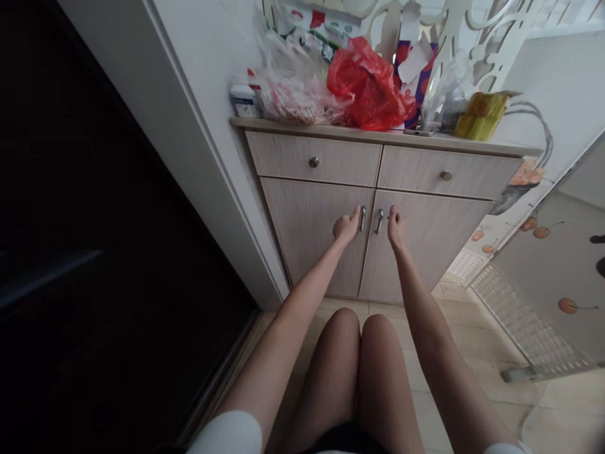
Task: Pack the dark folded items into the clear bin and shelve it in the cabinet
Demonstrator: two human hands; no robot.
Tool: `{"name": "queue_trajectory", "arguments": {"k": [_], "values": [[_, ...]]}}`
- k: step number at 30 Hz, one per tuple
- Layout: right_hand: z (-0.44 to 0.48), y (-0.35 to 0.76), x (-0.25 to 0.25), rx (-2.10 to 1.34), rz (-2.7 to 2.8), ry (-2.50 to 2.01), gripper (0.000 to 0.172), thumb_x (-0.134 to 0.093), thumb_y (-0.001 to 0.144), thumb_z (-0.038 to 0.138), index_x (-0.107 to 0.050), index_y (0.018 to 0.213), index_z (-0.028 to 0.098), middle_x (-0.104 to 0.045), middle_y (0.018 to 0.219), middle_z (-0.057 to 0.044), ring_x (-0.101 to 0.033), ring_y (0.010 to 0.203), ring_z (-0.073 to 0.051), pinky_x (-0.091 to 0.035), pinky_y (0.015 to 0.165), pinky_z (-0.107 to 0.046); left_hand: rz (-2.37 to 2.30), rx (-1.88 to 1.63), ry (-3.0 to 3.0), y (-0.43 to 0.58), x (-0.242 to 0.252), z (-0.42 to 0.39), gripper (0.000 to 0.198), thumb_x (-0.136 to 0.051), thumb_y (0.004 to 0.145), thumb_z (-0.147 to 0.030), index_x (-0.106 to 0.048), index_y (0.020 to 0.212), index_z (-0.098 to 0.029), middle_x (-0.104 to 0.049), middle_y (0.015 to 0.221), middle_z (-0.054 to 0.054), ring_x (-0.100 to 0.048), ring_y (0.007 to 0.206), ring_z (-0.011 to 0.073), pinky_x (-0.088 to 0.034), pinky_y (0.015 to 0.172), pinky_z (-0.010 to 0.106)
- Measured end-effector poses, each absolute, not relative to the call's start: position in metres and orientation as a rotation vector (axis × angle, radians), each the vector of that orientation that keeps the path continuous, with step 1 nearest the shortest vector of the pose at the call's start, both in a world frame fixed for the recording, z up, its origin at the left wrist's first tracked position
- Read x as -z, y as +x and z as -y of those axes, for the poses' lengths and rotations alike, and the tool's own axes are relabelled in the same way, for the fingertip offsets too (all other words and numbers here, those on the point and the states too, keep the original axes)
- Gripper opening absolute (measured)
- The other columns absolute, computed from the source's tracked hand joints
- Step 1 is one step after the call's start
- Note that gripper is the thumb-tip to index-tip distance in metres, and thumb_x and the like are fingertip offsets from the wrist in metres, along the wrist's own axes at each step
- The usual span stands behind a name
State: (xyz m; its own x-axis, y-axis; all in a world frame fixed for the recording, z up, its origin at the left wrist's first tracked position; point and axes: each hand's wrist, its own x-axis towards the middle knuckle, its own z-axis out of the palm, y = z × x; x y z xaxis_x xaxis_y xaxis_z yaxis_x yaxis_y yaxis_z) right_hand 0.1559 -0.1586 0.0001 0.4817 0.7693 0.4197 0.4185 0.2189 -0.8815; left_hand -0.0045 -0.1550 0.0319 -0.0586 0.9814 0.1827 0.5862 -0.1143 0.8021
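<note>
At the front of a pale cabinet [372, 265], the person's hands are hanging near its two metal handles. The left door [307, 233] and the right door [439, 233] are both standing shut, and the two drawers [416, 165] above them are also sitting closed. I am judging that the work at the handles is only beginning: reaching them is nearly done, while moving the doors is remaining undone.

The left handle [363, 218] is lying just to the right of the left hand [346, 226]; whether they are touching, I cannot tell. The right handle [379, 221] is lying just to the left of the right hand [397, 227], with a narrow gap showing. Both hands are curling their fingers, thumbs pointing upward, but I cannot tell how fully they are closing or whether the left one is pinching its handle.
</note>
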Motion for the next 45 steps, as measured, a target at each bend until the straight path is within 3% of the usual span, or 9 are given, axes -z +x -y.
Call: {"name": "queue_trajectory", "arguments": {"k": [3, 6, 14, 19, 23, 31, 41, 45], "values": [[0.148, 0.140, 0.014, -0.282, 1.131, -1.399, 0.066, -0.031, 0.087, 0.081, -0.057, 0.090, 0.020, -0.066, 0.084, -0.012, -0.064, 0.086, -0.027, -0.048, 0.077, -0.036, -1.730, -1.192, 1.825, 0.014, -0.021, 0.149, 0.038, -0.050, 0.098, -0.049, -0.064, 0.106, -0.015, -0.071, 0.109, 0.017, -0.066, 0.104, 0.0257, -0.046, 0.083, 0.031], [0.144, 0.124, 0.027, -0.284, 1.185, -1.378, 0.058, -0.031, 0.093, 0.068, -0.058, 0.101, 0.018, -0.067, 0.094, -0.014, -0.064, 0.094, -0.027, -0.048, 0.083, -0.040, -1.649, -1.122, 1.828, 0.029, -0.008, 0.148, 0.027, -0.051, 0.099, -0.034, -0.062, 0.116, -0.015, -0.071, 0.112, 0.017, -0.068, 0.103, 0.0231, -0.046, 0.084, 0.029], [0.197, 0.134, 0.049, -0.111, 1.236, -1.368, 0.040, -0.036, 0.096, 0.052, -0.059, 0.101, 0.020, -0.070, 0.093, -0.012, -0.065, 0.084, -0.025, -0.048, 0.086, -0.042, -1.712, -1.311, 1.954, 0.006, 0.028, 0.188, 0.022, -0.046, 0.100, -0.027, -0.065, 0.102, -0.017, -0.074, 0.095, 0.013, -0.069, 0.088, 0.0226, -0.045, 0.084, 0.032], [0.258, 0.147, 0.060, 0.022, 1.231, -1.357, 0.039, -0.040, 0.097, 0.052, -0.057, 0.108, 0.018, -0.073, 0.094, -0.012, -0.069, 0.083, -0.024, -0.047, 0.088, -0.043, -1.716, -1.562, 2.005, -0.031, 0.049, 0.236, 0.021, -0.048, 0.098, -0.031, -0.062, 0.088, -0.019, -0.072, 0.082, 0.012, -0.067, 0.082, 0.0239, -0.045, 0.088, 0.036], [0.309, 0.160, 0.063, 0.080, 1.203, -1.425, 0.038, -0.043, 0.097, 0.051, -0.057, 0.108, 0.017, -0.073, 0.090, -0.011, -0.069, 0.083, -0.024, -0.046, 0.089, -0.044, -1.749, -1.646, 1.966, -0.067, 0.055, 0.269, 0.018, -0.050, 0.095, -0.032, -0.062, 0.088, -0.020, -0.072, 0.082, 0.011, -0.067, 0.081, 0.0233, -0.046, 0.092, 0.038], [0.406, 0.208, 0.068, 0.096, 1.035, -1.427, 0.036, -0.056, 0.093, 0.050, -0.054, 0.109, 0.017, -0.069, 0.085, -0.008, -0.070, 0.076, -0.021, -0.054, 0.075, -0.037, -1.844, -1.832, 1.861, -0.134, 0.059, 0.311, 0.020, -0.054, 0.089, -0.040, -0.061, 0.086, -0.021, -0.071, 0.083, 0.011, -0.067, 0.081, 0.0250, -0.051, 0.083, 0.038], [0.479, 0.287, 0.082, 0.463, 0.772, -1.705, 0.043, -0.055, 0.083, 0.048, -0.063, 0.108, 0.013, -0.067, 0.087, -0.015, -0.067, 0.076, -0.027, -0.054, 0.075, -0.043, -2.168, -1.956, 1.528, -0.245, 0.065, 0.342, 0.016, -0.059, 0.070, -0.036, -0.061, 0.078, -0.023, -0.072, 0.079, 0.011, -0.069, 0.081, 0.0292, -0.056, 0.078, 0.041], [0.496, 0.326, 0.082, 0.448, 0.640, -1.694, 0.038, -0.059, 0.076, 0.049, -0.064, 0.098, 0.019, -0.066, 0.086, -0.014, -0.069, 0.076, -0.032, -0.056, 0.069, -0.047, -2.293, -1.905, 1.308, -0.284, 0.052, 0.347, 0.011, -0.057, 0.061, -0.029, -0.057, 0.071, -0.026, -0.071, 0.073, 0.003, -0.069, 0.078, 0.0291, -0.057, 0.077, 0.043]]}}
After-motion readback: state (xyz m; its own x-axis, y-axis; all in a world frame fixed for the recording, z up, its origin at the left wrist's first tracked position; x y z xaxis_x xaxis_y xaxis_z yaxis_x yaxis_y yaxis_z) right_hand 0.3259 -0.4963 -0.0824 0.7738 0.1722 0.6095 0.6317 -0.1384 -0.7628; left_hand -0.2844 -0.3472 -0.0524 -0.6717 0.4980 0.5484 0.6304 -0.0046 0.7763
